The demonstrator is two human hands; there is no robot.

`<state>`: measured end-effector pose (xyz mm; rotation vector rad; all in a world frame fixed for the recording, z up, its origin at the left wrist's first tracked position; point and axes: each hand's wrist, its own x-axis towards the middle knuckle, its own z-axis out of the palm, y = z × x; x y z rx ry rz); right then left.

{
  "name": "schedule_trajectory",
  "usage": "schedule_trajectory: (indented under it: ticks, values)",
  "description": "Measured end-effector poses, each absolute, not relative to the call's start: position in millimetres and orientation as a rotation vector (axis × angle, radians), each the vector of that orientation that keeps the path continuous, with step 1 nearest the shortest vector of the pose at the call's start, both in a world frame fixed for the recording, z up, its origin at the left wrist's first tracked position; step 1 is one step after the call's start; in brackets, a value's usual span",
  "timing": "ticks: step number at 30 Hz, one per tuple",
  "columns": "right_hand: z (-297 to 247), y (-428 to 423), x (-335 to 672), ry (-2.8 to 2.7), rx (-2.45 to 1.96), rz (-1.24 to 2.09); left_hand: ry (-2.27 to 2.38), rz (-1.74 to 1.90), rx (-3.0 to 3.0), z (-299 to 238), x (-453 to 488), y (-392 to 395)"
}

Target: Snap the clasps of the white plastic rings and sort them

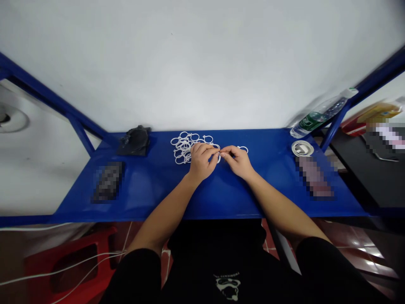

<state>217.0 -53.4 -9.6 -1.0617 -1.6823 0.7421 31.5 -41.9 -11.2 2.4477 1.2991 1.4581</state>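
Note:
Both hands meet at the middle of a blue metal table (pixel 221 194). My left hand (pixel 201 160) is curled, its fingertips pinching a white plastic ring (pixel 218 154). My right hand (pixel 238 161) is also closed in a pinch on the same ring from the other side. Just behind and left of the left hand lies a heap of several white plastic rings (pixel 185 145). One single white ring (pixel 243 148) lies just behind the right hand.
A dark crumpled cloth (pixel 135 140) sits at the back left. A plastic water bottle (pixel 319 113) leans at the back right, with a white coiled cable (pixel 302 148) below it. Blurred flat items lie left and right. A red stool (pixel 69 264) stands below left.

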Motion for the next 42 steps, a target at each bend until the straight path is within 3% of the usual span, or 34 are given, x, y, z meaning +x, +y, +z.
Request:
schedule_trajectory:
  ticks: [7,16,25,30,37,42]
  values:
    - [-19,-43,215,-1.363,-0.931,1.241,1.216,1.551,2.398,-9,31,-40]
    - [-19,-44,209,-1.258,-0.924,1.292,1.061,1.585,2.259,-16,34,-36]
    - [-23,-37,214,-1.166,-0.976,1.361,1.122,1.389,2.299,-30,42,-29]
    - [-26,-31,226,-1.444,-1.036,1.187,1.223,1.244,2.402,-33,37,-25]
    - [-25,-19,265,-2.079,-1.396,0.274,1.546,1.053,2.518,-42,28,-20]
    - [-30,-10,277,-2.237,-1.552,0.319,1.56,0.897,2.559,-54,28,-16]
